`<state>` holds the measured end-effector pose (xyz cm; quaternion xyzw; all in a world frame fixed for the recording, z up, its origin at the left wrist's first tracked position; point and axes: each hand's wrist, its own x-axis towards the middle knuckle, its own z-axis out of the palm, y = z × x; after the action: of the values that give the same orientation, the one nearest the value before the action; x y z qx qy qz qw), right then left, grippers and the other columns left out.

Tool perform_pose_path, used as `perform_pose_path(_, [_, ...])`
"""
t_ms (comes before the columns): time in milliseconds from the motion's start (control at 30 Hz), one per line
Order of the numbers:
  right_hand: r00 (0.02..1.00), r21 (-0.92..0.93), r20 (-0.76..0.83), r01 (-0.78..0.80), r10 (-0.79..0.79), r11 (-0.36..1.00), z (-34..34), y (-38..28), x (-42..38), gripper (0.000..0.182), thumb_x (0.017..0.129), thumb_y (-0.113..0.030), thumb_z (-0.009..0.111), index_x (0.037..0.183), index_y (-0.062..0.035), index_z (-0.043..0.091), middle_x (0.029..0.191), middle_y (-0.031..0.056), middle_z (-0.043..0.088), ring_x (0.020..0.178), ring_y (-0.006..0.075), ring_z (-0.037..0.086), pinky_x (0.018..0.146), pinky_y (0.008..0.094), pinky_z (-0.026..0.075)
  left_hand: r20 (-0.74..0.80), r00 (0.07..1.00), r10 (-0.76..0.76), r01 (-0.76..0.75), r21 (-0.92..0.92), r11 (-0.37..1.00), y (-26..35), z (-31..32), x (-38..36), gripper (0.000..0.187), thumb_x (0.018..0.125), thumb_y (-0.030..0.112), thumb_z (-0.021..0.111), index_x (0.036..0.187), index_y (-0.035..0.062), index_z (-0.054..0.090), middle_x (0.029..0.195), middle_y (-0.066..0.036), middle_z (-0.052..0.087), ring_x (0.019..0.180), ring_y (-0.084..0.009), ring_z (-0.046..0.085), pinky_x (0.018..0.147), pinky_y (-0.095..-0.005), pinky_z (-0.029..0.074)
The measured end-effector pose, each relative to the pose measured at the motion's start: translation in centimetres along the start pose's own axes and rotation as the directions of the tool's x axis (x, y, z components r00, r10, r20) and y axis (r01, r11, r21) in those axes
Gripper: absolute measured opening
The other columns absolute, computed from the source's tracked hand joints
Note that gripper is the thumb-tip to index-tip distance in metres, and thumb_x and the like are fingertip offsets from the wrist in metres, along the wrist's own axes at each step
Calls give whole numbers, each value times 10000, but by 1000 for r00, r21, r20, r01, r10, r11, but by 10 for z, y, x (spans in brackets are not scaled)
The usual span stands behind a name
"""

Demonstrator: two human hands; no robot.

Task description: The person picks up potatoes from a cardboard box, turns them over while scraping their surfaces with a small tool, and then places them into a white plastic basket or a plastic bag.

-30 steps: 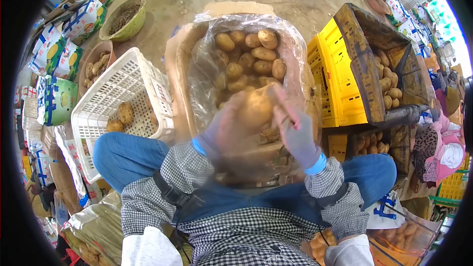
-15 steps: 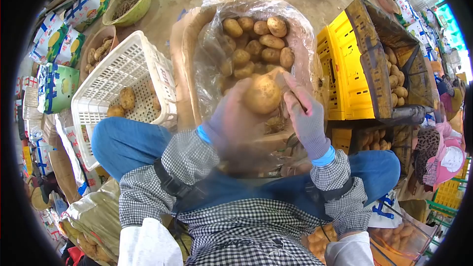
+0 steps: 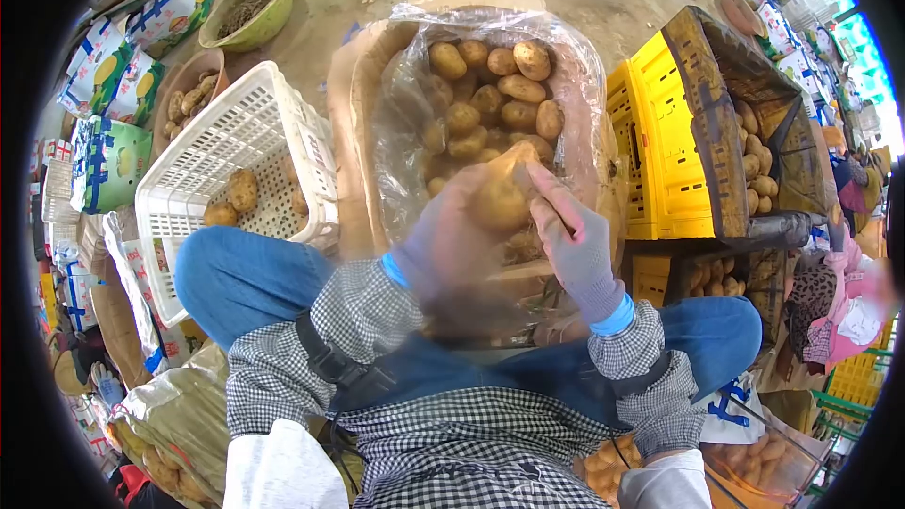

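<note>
My left hand (image 3: 443,238), gloved and blurred, is wrapped around a large yellow-brown potato (image 3: 501,196) from its left side. Against the potato's upper right sits my right hand (image 3: 575,243), also gloved, with the fingers pinched together; a small thing may be in them, but I cannot make it out. Both hands are over the near end of a cardboard box (image 3: 351,132) lined with clear plastic (image 3: 401,118). Many potatoes (image 3: 520,88) lie inside that box beyond my hands.
Left of the box, a white plastic basket (image 3: 193,165) tilts with a few potatoes in it. On the right stands a yellow crate (image 3: 674,146) with a dark lining and potatoes. Farther left are a green tub (image 3: 259,24) and a brown bowl of potatoes (image 3: 212,66).
The potato has turned in my left hand and is more blurred. My right hand has shifted slightly left and down, staying against the potato.
</note>
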<state>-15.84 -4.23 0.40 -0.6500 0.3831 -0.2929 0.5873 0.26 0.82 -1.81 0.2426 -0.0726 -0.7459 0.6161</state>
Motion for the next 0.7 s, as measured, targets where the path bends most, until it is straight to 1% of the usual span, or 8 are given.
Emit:
perform_pose_path(67, [1000,-31,19,-1,2,1000,0,-3,0,400,935,10,536,1328,-58,572,1025,-31,613,691,13,462,586,160,405,-33,996,85,-72,281,957,-10,-23,9,376,1013,317,441,1285,67,515,1171,-71,609,1116,-204,568,1012,-408,431])
perform_pose_path(133, [995,-120,71,76,-67,990,2,8,-7,405,940,13,521,1338,-54,560,1020,-29,612,688,13,450,586,156,399,7,992,124,-122,270,955,-7,-22,10,375,1010,310,447,1287,66,515,1179,-68,608,1116,-200,569,1015,-403,429])
perform_pose_path(200, [991,-117,76,119,-111,986,1,15,-6,409,949,13,501,1352,-43,541,1030,-20,611,690,12,441,591,151,393,105,988,113,-110,-40,993,-7,-12,5,375,1008,309,453,1287,67,516,1200,-68,599,1118,-196,567,1020,-404,429])
perform_pose_path(267, [995,98,18,-97,95,990,-8,2,4,410,956,12,489,1361,-34,527,1111,-6,616,697,10,439,602,154,400,33,997,67,-63,-120,991,-1,14,-4,383,1006,319,456,1288,67,517,1207,-62,596,1117,-194,565,1010,-401,434])
perform_pose_path(367, [998,32,-39,55,-54,998,-2,10,8,392,963,-69,540,1354,-50,541,1172,-23,641,742,23,503,623,175,418,-41,999,26,-31,-128,991,4,19,-2,422,999,374,461,1283,67,522,1196,-65,595,1101,-200,574,993,-402,446])
perform_pose_path(500, [998,184,11,-68,68,981,-6,-2,6,378,941,-35,544,1318,-37,570,1163,32,667,799,97,606,677,233,485,-181,981,-72,27,-240,970,8,51,-15,485,987,463,451,1273,79,531,1178,-80,596,1081,-217,585,984,-425,455])
perform_pose_path(600, [989,-293,107,131,-103,947,0,3,-7,359,920,-5,543,1276,-16,591,1162,114,673,908,180,663,753,279,521,390,918,-69,169,-229,959,1,-3,7,501,979,514,433,1254,109,539,1182,-76,596,1082,-223,579,971,-448,451])
perform_pose_path(700, [930,-437,191,367,-314,822,9,-11,-11,345,904,1,553,1246,-8,605,1162,169,667,975,223,681,796,300,536,281,950,-140,194,-173,966,4,3,-2,552,976,487,424,1285,32,473,1210,-164,544,1120,-268,525,1038,-395,373])
